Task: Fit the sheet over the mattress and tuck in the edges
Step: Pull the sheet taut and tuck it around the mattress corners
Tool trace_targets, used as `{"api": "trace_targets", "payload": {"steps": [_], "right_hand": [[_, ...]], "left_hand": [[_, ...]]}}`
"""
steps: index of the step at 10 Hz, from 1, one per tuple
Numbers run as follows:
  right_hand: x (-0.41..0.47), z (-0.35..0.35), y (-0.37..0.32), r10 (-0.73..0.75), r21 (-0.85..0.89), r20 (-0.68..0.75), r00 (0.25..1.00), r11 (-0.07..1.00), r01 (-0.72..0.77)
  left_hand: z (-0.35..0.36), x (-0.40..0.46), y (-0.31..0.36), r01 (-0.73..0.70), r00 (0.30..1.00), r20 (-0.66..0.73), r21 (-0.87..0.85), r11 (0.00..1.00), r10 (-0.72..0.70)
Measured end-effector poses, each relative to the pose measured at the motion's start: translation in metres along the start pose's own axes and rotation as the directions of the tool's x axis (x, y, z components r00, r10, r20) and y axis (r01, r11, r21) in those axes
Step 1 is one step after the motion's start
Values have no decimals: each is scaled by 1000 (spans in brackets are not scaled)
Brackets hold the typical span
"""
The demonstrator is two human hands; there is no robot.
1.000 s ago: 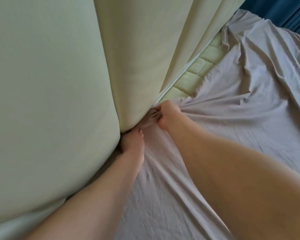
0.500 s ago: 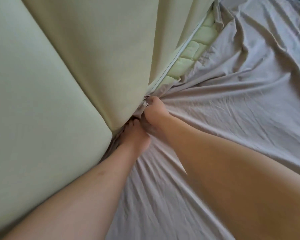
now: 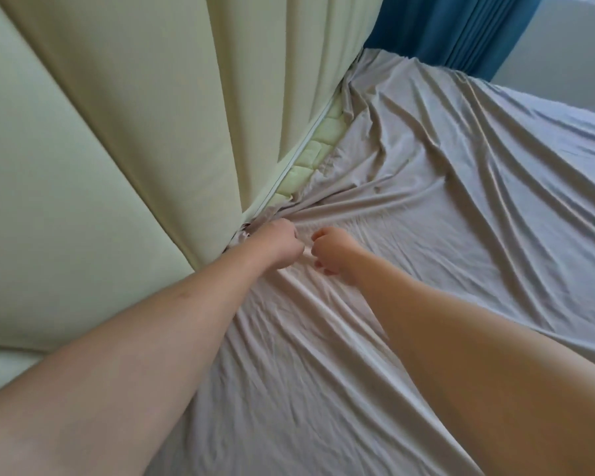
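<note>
Both fists bunch the grey sheet (image 3: 426,201) beside the headboard (image 3: 117,132). The left hand (image 3: 282,247) grips its edge at the gap; the right hand (image 3: 330,250) clutches a fold just beside.

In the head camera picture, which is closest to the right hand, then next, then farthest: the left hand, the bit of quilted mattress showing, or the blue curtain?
From the right hand:
1. The left hand, just beside it, at the pale green padded headboard.
2. The uncovered strip of quilted pale green mattress, up along the headboard, beyond the bunched grey sheet.
3. The dark blue pleated curtain, at the bed's far end.

Head view, close, steeply downward
</note>
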State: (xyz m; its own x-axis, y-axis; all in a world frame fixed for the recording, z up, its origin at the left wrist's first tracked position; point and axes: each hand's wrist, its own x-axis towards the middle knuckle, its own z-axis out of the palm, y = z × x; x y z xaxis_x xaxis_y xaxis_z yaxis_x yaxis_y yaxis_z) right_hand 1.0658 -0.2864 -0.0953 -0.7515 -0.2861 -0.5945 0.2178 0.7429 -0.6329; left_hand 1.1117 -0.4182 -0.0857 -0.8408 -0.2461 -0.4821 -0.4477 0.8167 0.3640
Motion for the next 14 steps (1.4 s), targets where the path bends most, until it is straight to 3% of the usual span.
{"api": "trace_targets", "payload": {"steps": [4, 7, 9, 11, 14], "right_hand": [[-243, -163, 22, -15, 55, -135, 991, 998, 23], [-409, -245, 109, 102, 184, -418, 903, 983, -26], [-524, -277, 193, 227, 248, -566, 793, 964, -99], [-636, -320, 274, 307, 377, -649, 696, 924, -57], [-824, -390, 482, 473, 471, -738, 482, 872, -134]], "left_hand": [[-77, -209, 195, -235, 971, -6, 117, 965, 238], [-56, -317, 330, -521, 853, 73, 168, 837, 517], [-2, -400, 418, -695, 719, 179, 166, 699, 672], [61, -489, 518, -823, 567, 264, 176, 540, 780], [215, -648, 707, -943, 326, 356, 184, 277, 876]]}}
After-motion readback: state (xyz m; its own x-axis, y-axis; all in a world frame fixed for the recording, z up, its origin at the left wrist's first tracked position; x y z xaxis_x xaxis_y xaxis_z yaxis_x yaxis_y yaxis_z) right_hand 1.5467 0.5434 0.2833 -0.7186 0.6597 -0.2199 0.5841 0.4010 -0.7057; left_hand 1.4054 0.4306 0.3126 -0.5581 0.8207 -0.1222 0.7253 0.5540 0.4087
